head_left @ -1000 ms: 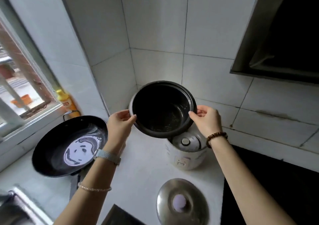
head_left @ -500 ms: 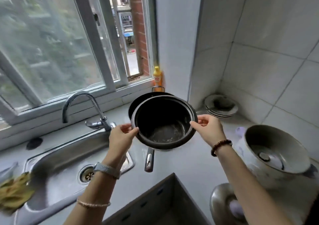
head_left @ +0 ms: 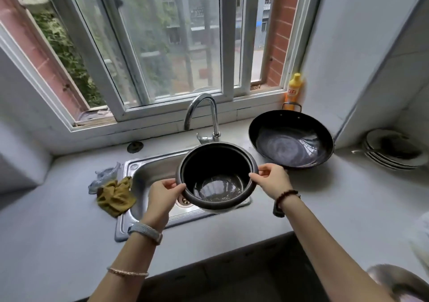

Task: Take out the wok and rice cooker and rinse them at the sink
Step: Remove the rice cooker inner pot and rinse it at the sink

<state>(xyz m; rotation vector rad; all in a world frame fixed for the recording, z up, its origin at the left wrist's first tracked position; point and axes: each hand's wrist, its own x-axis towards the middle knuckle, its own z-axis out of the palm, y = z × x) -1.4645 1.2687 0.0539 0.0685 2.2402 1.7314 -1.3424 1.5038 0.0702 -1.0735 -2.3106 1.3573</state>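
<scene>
**Pot held over the sink, rinse not yet begun**

The step in hand looks like bringing the rice cooker's pot [head_left: 217, 169] to the water. The pot hangs in the air above the sink [head_left: 148, 174], mouth up and tipped a little toward the camera. It is just in front of the tap [head_left: 204, 113], whose spout ends behind the pot's far rim. No water shows running. The wok [head_left: 290, 139] sits on the surface [head_left: 325, 197] right of the sink, near the pot but apart from it. Its inside is glossy, and I cannot tell whether it is wet.

The left hand [head_left: 162, 194] pinches the pot's left rim, its fingers [head_left: 176, 185] closed on the edge. The right hand [head_left: 272, 180] pinches the right rim the same way, thumb on top and the rest curled under the lip. Neither hand is spread, and both clamp the rim only.

The next move probably calls for lowering the pot under the spout and freeing one hand for the tap. For that, the other hand must carry the pot alone, or the pot must rest in the basin first.
</scene>
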